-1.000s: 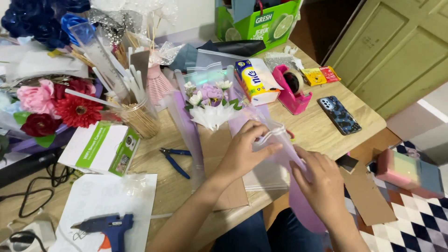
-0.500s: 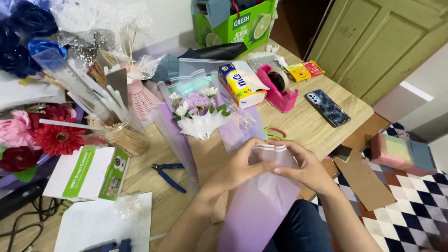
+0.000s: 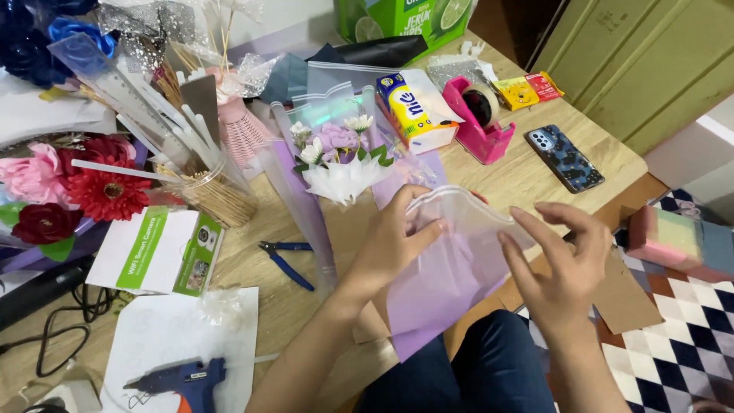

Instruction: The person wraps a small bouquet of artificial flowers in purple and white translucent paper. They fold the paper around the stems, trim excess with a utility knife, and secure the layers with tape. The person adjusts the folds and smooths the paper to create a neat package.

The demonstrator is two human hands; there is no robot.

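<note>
Right hand now off bag

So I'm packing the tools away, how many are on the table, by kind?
Glue gun: 1
Pliers: 1
Tape dispenser: 1
Total: 3

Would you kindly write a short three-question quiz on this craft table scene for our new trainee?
1. True or false: both hands touch the clear plastic bag.
2. What lies nearer the left hand: A) glue gun B) blue pliers?
3. What colour is the sheet under the bag?

Key:
1. True; the right hand is at its right edge.
2. B.
3. Light purple.
</note>
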